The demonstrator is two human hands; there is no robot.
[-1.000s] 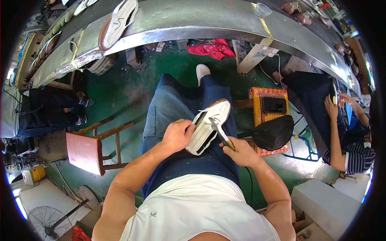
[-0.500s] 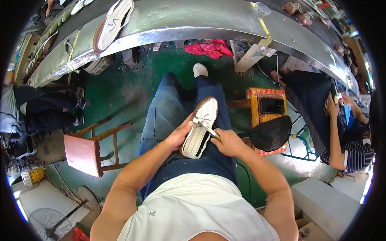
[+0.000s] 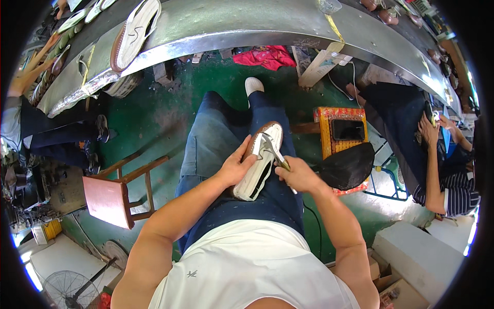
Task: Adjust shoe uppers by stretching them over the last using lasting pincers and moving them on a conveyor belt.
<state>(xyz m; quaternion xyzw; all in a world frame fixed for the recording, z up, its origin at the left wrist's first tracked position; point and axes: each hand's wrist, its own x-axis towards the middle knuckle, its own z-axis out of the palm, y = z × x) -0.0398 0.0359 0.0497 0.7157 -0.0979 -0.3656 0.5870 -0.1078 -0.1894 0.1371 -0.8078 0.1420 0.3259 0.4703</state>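
A shoe with a white upper and a brown, stitched-looking edge (image 3: 252, 186) lies over my lap, toe pointing away from me. Its toe area carries a dark thin line, perhaps a cord. My left hand (image 3: 237, 166) grips the shoe along its left side, with the thumb over the upper. In my closed right hand (image 3: 299, 176) is a metal hand tool with a curved head (image 3: 271, 146). That head rests over or just above the upper near the toe; contact cannot be told. Fingers hide part of the tool's grip.
A metal-topped bench (image 3: 247, 23) runs across the far side, with another white-and-brown shoe (image 3: 135, 36) on it. A brown stool (image 3: 108, 201) stands left. Right is an orange seat (image 3: 324, 121) bearing a phone (image 3: 348, 130) and a black pad (image 3: 350, 167). Co-workers sit at both sides.
The tool's head has gone from the middle of the shoe toward the toe and swung more lengthwise. My right hand has shifted slightly right; my left hand has moved slightly up the shoe.
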